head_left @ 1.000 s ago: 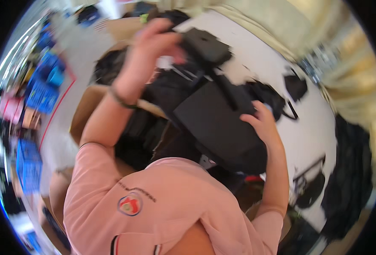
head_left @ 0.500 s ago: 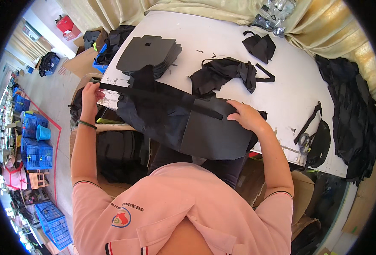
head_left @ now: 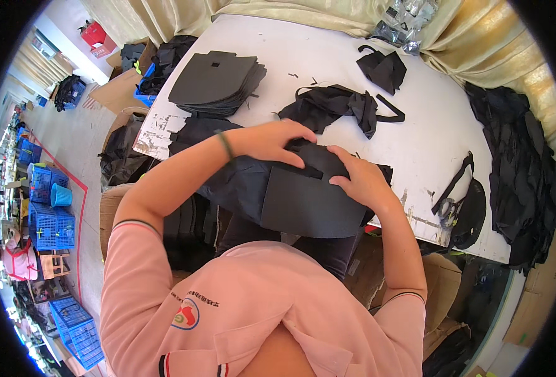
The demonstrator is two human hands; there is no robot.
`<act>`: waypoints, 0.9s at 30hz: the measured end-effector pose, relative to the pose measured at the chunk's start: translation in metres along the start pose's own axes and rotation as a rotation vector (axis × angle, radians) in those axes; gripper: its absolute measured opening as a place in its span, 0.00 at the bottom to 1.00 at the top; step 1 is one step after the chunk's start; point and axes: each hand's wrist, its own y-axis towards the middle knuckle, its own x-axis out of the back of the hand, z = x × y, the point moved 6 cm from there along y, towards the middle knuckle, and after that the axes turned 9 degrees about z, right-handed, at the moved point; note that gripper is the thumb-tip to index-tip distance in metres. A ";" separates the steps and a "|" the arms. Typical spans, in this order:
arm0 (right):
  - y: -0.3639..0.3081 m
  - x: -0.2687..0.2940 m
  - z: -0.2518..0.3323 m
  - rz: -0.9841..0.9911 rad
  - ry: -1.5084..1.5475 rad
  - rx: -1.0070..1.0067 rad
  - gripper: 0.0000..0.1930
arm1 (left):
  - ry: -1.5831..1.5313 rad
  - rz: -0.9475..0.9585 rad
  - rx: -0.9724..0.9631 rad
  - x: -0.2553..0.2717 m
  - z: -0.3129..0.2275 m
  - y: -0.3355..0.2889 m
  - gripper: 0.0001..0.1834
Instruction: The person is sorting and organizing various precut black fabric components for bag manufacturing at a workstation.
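A dark grey, stiff panel [head_left: 312,210] with rounded lower corners lies at the table's near edge, overhanging toward my lap. Black fabric [head_left: 237,185] spreads to its left, partly under my left forearm. My left hand [head_left: 275,143] reaches across to the panel's upper left, thumb and fingers spread over black material. Beside it, my right hand [head_left: 363,179] rests on the panel's upper right, thumb apart from the forefinger. Between the hands a short stretch of black strap [head_left: 312,171] shows against the panel; the rest of it is hidden.
A stack of dark grey panels [head_left: 212,78] stands at the back left of the white table [head_left: 278,47]. Black fabric pieces [head_left: 331,110] lie beyond my hands. Scissors [head_left: 449,212] and a black curved piece [head_left: 469,217] sit at right, near a black fabric heap [head_left: 523,169].
My left hand has swung from the far left, where it held out the black strap, to the panel beside my right hand. The strap is no longer stretched leftward. My right hand has shifted slightly.
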 end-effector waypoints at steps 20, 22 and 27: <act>-0.011 0.015 0.025 -0.227 -0.241 0.008 0.32 | -0.646 0.396 0.094 -0.026 0.000 0.048 0.38; -0.008 0.014 0.024 -0.200 -0.246 -0.030 0.33 | -0.600 0.372 0.031 -0.026 0.002 0.050 0.37; 0.002 0.008 -0.003 -0.293 -0.292 -0.027 0.30 | 0.075 -0.008 -0.001 -0.016 -0.010 0.047 0.40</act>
